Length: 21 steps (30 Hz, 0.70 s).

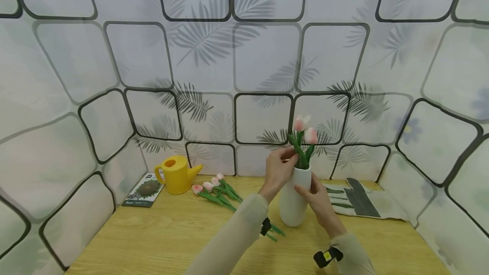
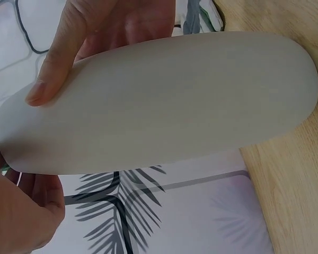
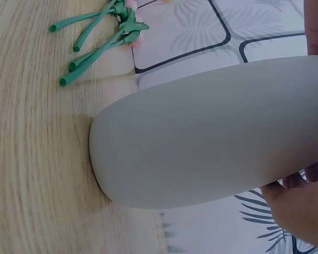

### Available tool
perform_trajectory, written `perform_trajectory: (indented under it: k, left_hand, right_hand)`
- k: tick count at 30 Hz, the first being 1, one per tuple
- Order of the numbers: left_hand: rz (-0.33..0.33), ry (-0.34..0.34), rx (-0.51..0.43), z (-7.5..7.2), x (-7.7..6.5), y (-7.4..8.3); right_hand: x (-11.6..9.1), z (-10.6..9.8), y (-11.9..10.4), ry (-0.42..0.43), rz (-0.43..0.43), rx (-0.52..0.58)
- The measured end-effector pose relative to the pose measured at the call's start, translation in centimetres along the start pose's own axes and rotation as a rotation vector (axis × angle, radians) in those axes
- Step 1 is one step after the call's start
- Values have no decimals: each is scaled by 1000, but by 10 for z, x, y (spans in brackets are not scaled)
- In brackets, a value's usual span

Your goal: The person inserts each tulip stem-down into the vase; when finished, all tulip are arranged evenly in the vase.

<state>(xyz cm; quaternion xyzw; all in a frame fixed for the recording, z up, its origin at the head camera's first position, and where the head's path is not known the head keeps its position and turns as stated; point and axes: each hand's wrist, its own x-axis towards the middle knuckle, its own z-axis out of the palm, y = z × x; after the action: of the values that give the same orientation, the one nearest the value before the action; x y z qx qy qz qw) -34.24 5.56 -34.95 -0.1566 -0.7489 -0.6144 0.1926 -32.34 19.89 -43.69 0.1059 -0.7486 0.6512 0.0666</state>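
Note:
A white vase (image 1: 296, 200) stands upright on the wooden table, with pink and white tulips (image 1: 304, 139) rising out of its mouth. My left hand (image 1: 279, 169) is at the rim, its fingertips pinching a tulip by its green lower part; the stems inside the vase are hidden. Lower down, my right hand (image 1: 320, 200) grips the vase's right side, and its thumb (image 2: 46, 87) lies along the white wall in the left wrist view. The vase's smooth body (image 3: 201, 137) fills much of the right wrist view, its base on the table.
Several pink tulips (image 1: 214, 188) lie left of the vase, their cut stem ends (image 3: 69, 69) toward the near side. Beyond them stand a yellow watering can (image 1: 176, 177) and a sunflower seed packet (image 1: 144, 190). A folded printed cloth (image 1: 363, 200) lies at the right.

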Motion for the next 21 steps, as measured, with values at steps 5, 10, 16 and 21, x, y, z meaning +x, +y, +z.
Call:
perform_trajectory:
  k: [5,10,16,21]
  left_hand:
    - [-9,28,58,1,1,2]
    - [-3,137,102,4,0,4]
    - [7,178,93,6,-5,1]
    - [-2,168,91,7,-8,-1]
  right_hand:
    - [0,0,0,-1,5,6]
    - [0,1,-1,-2,7,8]
    - [-2,1,-1,-1,2,6]
    - [-1,1,2,1,-9,-6]
